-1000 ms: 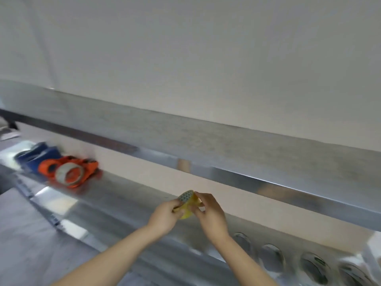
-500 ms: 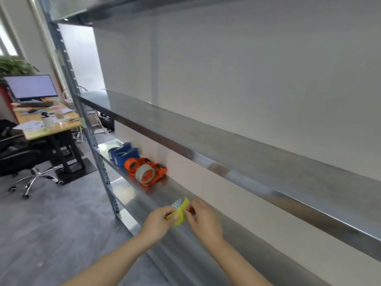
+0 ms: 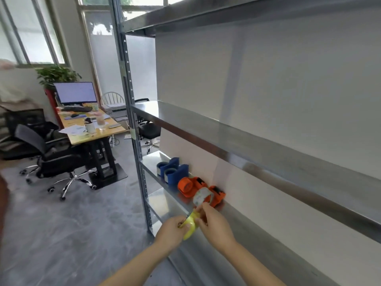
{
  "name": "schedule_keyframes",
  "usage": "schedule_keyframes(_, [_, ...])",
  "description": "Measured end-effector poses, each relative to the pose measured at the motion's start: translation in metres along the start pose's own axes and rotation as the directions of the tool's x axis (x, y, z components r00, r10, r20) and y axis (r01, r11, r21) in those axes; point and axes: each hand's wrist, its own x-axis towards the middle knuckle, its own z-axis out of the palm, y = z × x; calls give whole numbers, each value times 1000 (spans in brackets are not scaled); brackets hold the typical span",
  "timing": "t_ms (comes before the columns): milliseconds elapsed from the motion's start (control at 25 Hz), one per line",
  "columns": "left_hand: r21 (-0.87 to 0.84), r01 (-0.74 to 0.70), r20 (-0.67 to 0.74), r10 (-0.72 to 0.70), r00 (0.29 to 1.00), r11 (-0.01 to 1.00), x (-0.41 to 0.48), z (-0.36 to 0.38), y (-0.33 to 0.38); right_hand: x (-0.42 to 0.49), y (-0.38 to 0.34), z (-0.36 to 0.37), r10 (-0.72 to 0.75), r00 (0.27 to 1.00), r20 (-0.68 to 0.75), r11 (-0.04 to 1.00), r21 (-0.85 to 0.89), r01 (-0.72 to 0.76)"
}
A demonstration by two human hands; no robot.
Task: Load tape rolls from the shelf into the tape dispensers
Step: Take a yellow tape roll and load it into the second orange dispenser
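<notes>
Yellow tape roll (image 3: 190, 226): pinched in the closed grip of left hand (image 3: 170, 231) and right hand (image 3: 214, 225), since carried along the shelf (image 3: 165, 200) to just short of the orange tape dispensers (image 3: 201, 189); loading judged imminent.

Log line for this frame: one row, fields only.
stage: yellow tape dispenser in hand | left hand: gripping it | right hand: gripping it | shelf: orange dispensers, blue dispensers

Yellow tape roll (image 3: 190, 226) pinched between both hands above shelf (image 3: 165, 201). Two orange dispensers (image 3: 201, 190), nearer one loaded; two blue dispensers (image 3: 173, 172) behind.
</notes>
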Motion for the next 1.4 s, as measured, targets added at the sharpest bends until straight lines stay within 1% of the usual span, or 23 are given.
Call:
schedule_keyframes(80, [-22,18,4,-18,1000,1000,18,-16,-11,19,-11,13,42,999,24,997,60,-43])
schedule_keyframes(240, [-112,48,70,-40,997,993,55,-28,-29,54,-6,35,185,983,10,945,274,-180])
schedule_keyframes(360, [-187,65,154,-36,987,980,86,-31,-37,88,6,47,218,976,-14,938,279,-206])
schedule_keyframes(480, [-261,108,197,-57,979,959,127,-42,-37,132,20,55,214,973,-83,956,221,-192])
schedule_keyframes(600, [-274,90,145,-51,988,957,178,-59,-45,176,37,56,240,963,-124,963,156,-220])
schedule_keyframes(720, [-141,77,114,-61,992,987,236,-75,-56,216,57,63,291,949,-122,956,84,-282])
schedule_keyframes(880, [7,71,159,-71,985,997,303,-73,-69,249,68,69,363,926,-104,922,-106,-373])
schedule_keyframes(960, [49,99,215,-107,971,994,325,-59,-74,255,69,70,396,912,-106,893,-189,-409])
schedule_keyframes(1040, [91,92,291,-115,950,992,343,-45,-76,262,69,73,418,903,-105,869,-246,-430])
schedule_keyframes(1160, [128,78,440,-127,889,989,369,-27,-79,271,70,87,486,863,-140,819,-271,-505])
schedule_keyframes(1280, [87,50,555,-90,827,995,385,-14,-82,280,71,101,559,816,-145,754,-320,-573])
schedule_keyframes(1400, [17,97,631,-86,771,995,392,-13,-82,282,74,114,636,757,-153,669,-381,-639])
